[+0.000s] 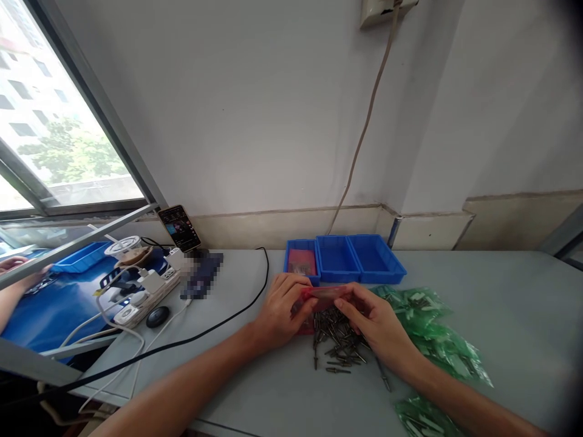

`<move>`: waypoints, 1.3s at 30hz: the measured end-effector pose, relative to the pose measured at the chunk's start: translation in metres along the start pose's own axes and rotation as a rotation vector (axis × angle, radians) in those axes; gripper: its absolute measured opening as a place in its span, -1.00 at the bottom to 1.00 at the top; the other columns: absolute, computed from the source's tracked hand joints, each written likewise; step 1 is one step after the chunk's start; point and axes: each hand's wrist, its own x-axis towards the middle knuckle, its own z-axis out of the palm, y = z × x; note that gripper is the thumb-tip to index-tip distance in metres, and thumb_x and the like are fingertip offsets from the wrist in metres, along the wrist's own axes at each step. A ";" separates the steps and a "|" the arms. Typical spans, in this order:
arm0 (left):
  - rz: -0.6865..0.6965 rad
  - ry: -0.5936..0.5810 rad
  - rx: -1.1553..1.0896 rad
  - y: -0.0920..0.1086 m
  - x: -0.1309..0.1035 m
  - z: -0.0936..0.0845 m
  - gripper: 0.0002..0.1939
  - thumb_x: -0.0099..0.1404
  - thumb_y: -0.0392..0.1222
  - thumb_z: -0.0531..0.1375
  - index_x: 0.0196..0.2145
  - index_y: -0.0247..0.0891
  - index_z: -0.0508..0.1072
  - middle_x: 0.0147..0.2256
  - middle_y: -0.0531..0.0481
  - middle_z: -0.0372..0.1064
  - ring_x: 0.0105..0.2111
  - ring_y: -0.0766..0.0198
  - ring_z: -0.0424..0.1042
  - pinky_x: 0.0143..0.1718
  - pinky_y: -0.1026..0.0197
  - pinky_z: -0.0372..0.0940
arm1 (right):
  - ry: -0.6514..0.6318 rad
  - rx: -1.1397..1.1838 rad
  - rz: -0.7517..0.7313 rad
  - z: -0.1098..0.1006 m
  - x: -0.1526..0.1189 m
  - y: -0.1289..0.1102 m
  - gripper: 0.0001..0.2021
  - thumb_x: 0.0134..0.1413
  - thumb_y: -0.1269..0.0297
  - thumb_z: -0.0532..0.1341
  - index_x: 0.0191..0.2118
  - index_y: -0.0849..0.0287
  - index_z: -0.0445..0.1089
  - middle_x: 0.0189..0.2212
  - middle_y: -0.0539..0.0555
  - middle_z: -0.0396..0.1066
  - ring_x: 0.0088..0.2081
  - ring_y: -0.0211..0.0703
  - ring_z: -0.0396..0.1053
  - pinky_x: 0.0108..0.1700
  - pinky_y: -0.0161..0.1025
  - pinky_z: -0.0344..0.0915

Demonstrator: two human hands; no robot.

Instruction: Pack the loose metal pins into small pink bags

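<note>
A small, pinkish-red clear plastic bag [324, 294] is stretched between my two hands above the table. My left hand [285, 306] pinches its left end between thumb and fingers. At the other end, my right hand [368, 312] grips it with thumb and fingertips. Beneath the hands lies a loose pile of slim metal pieces like rivets or small anchors [339, 337], partly covered by the fingers. More red plastic [306, 326] shows under my left hand; whether it belongs to the same bag I cannot tell.
Behind my hands stand blue bins [337, 260]; the left one contains a red packet [301, 261]. Green bags of parts [449, 346] lie at right. A black cable [200, 335], power strip [148, 298] and phone [179, 227] are at left, near another person's hand [16, 264].
</note>
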 end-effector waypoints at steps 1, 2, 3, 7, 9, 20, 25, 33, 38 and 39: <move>-0.004 0.001 0.002 0.000 0.000 0.000 -0.87 0.58 -0.19 0.16 -0.06 -0.26 0.49 -0.06 -0.17 0.51 -0.03 0.05 0.44 0.07 -0.03 0.34 | 0.006 -0.015 -0.011 0.000 0.000 0.001 -0.72 0.33 -0.04 0.29 -0.17 0.09 0.51 -0.47 -0.07 0.30 -0.47 -0.19 0.21 -0.41 -0.23 0.18; -0.008 0.001 0.002 0.000 0.000 0.000 -0.87 0.58 -0.19 0.16 -0.08 -0.26 0.49 -0.06 -0.17 0.51 -0.04 0.05 0.44 0.07 -0.03 0.34 | 0.016 -0.034 -0.027 -0.001 0.000 0.001 -0.72 0.33 -0.03 0.29 -0.19 0.08 0.51 -0.45 -0.06 0.31 -0.44 -0.18 0.23 -0.38 -0.23 0.20; -0.010 0.000 0.000 0.000 -0.001 0.000 -0.87 0.58 -0.19 0.16 -0.09 -0.26 0.48 -0.07 -0.17 0.51 -0.04 0.05 0.43 0.07 -0.02 0.35 | 0.026 -0.056 -0.043 -0.001 0.000 0.001 -0.73 0.33 -0.03 0.30 -0.21 0.08 0.51 -0.42 -0.05 0.32 -0.42 -0.16 0.25 -0.35 -0.22 0.22; -0.016 -0.022 -0.021 -0.001 -0.001 0.001 -0.88 0.58 -0.22 0.15 -0.09 -0.27 0.47 -0.07 -0.17 0.49 -0.05 0.06 0.42 0.05 -0.01 0.36 | 0.036 -0.124 -0.103 -0.001 0.000 0.001 -0.75 0.31 0.00 0.30 -0.24 0.08 0.50 -0.31 0.00 0.36 -0.34 -0.11 0.31 -0.27 -0.19 0.28; -0.012 -0.032 -0.025 -0.001 -0.001 0.001 -0.89 0.57 -0.23 0.14 -0.10 -0.27 0.46 -0.07 -0.18 0.49 -0.06 0.06 0.42 0.04 -0.01 0.37 | 0.031 -0.147 -0.113 -0.001 0.000 0.000 -0.76 0.33 0.01 0.28 -0.25 0.08 0.49 -0.31 0.01 0.36 -0.34 -0.11 0.30 -0.29 -0.19 0.27; 0.010 -0.039 -0.009 -0.001 -0.002 0.000 -0.78 0.53 -0.07 0.22 -0.05 -0.28 0.49 -0.04 -0.24 0.51 -0.07 0.00 0.46 0.02 -0.07 0.42 | 0.007 -0.152 -0.029 0.000 -0.005 0.000 -0.72 0.38 0.00 0.25 -0.28 0.07 0.39 -0.39 -0.06 0.31 -0.35 -0.13 0.23 -0.28 -0.21 0.18; 0.016 -0.033 -0.035 -0.003 -0.003 0.001 -0.81 0.57 -0.10 0.18 -0.14 -0.27 0.49 -0.06 -0.22 0.51 -0.09 0.03 0.45 -0.01 -0.05 0.41 | -0.040 -0.151 -0.012 0.000 -0.006 -0.004 -0.70 0.37 0.00 0.24 -0.33 0.07 0.32 -0.44 -0.07 0.26 -0.37 -0.14 0.21 -0.30 -0.21 0.15; 0.010 -0.075 -0.062 -0.002 -0.004 0.002 -0.80 0.61 -0.14 0.13 -0.06 -0.28 0.50 -0.08 -0.20 0.53 -0.10 0.05 0.45 -0.02 -0.02 0.38 | -0.071 -0.175 -0.021 0.002 -0.005 -0.001 -0.73 0.38 0.00 0.22 -0.27 0.07 0.36 -0.41 -0.03 0.34 -0.35 -0.11 0.27 -0.30 -0.19 0.20; 0.021 -0.100 -0.065 -0.002 -0.002 0.002 -0.70 0.66 -0.07 0.05 -0.06 -0.28 0.50 -0.10 -0.19 0.54 -0.13 0.08 0.46 -0.05 0.01 0.36 | -0.090 -0.200 -0.058 0.001 -0.004 0.000 -0.77 0.40 0.04 0.22 -0.23 0.06 0.40 -0.39 -0.02 0.38 -0.36 -0.10 0.31 -0.31 -0.19 0.24; 0.025 -0.103 -0.069 -0.001 -0.002 0.001 -0.69 0.66 -0.07 0.03 -0.06 -0.28 0.50 -0.11 -0.18 0.54 -0.13 0.09 0.46 -0.05 0.02 0.36 | -0.088 -0.207 -0.072 0.001 -0.004 0.000 -0.77 0.40 0.05 0.21 -0.24 0.06 0.40 -0.38 -0.01 0.38 -0.35 -0.09 0.32 -0.30 -0.19 0.25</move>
